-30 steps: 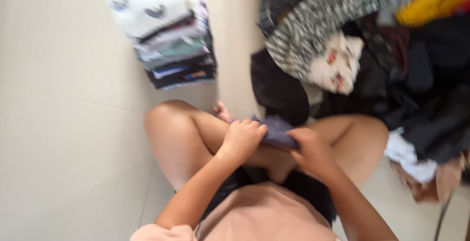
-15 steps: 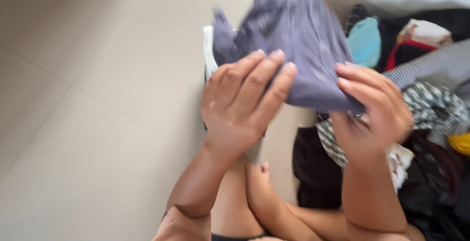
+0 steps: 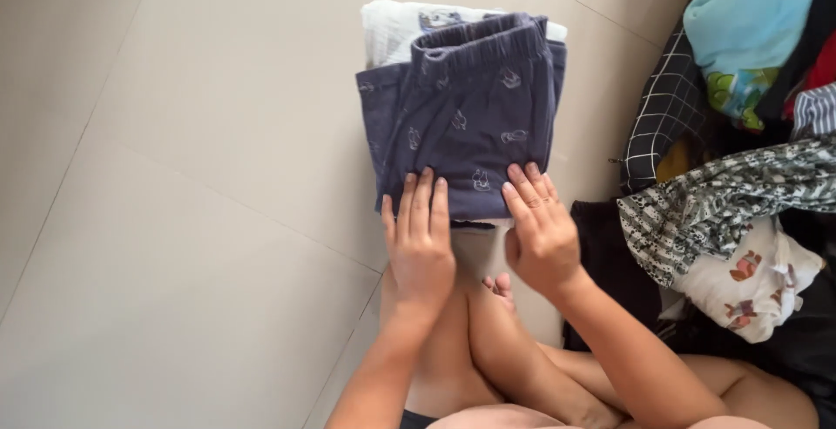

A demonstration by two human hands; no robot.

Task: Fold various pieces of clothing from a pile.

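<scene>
While both hands press down, here's how it all sits:

Shorts: folded navy shorts [image 3: 466, 115] with small pale printed figures, elastic waistband at the far end, lying flat on top of a stack of folded clothes.

Stack: only a white folded piece [image 3: 392, 28] with a grey print peeks out from under the shorts at the far edge, so I can't tell how tall the stack is. It sits on the tiled floor [image 3: 174, 220], straight in front of the person's knees.

Left hand: left hand [image 3: 420, 242] lies palm down on the near left edge of the shorts, fingers [image 3: 418, 202] stretched out straight and together, gripping nothing, just flat on the cloth.

Right hand: right hand [image 3: 540, 229] does the same on the near right edge, fingers spread a little, flat and loose, nothing pinched.

Legs: bare legs are folded under the arms, with toes [image 3: 499, 285] showing between the wrists.

Pile: unfolded laundry pile on the right, well apart from the stack, includes a black grid-check cloth [image 3: 670, 107], a turquoise garment [image 3: 749, 20], a black-and-white patterned piece [image 3: 723, 198] and a white one with little brown animal prints [image 3: 758, 285].
</scene>
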